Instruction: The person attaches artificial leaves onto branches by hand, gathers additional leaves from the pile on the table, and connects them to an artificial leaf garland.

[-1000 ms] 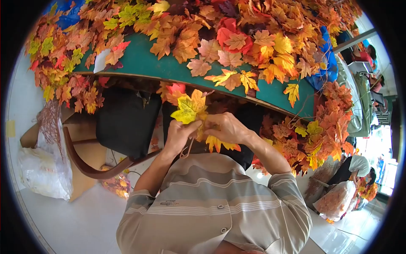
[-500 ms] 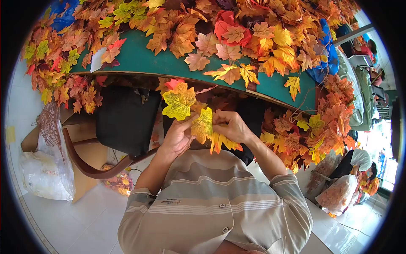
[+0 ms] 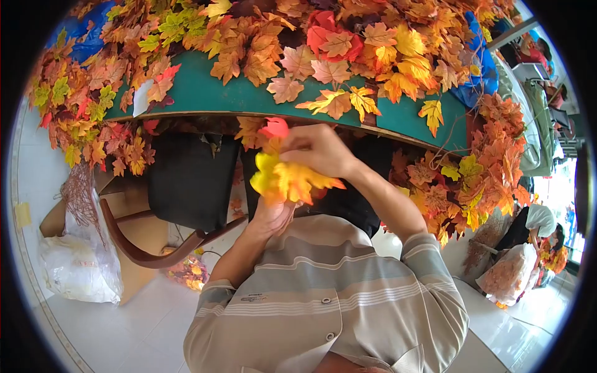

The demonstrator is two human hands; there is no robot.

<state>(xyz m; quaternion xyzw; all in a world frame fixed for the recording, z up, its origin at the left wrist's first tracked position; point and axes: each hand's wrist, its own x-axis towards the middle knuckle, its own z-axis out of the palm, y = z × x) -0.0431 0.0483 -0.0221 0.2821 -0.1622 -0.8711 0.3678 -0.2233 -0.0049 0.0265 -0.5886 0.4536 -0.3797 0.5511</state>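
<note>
The leaves [image 3: 416, 65] on the table [image 3: 199, 81] look like thin printed cloth, mostly matt. The held leaves [image 3: 295, 180] seem the same stuff, though blur hides their grain. The tabletop is smooth and green with a dull sheen; its edge looks like bare wood. The chair arm [image 3: 127, 245] resembles polished brown wood, softly glossy. Crinkled, shiny plastic makes up the white bag [image 3: 81, 267] and blue bag [image 3: 87, 37]. The shirt [image 3: 373, 280] is soft, matt cloth; the floor [image 3: 143, 329] is smooth, glossy tile.
</note>
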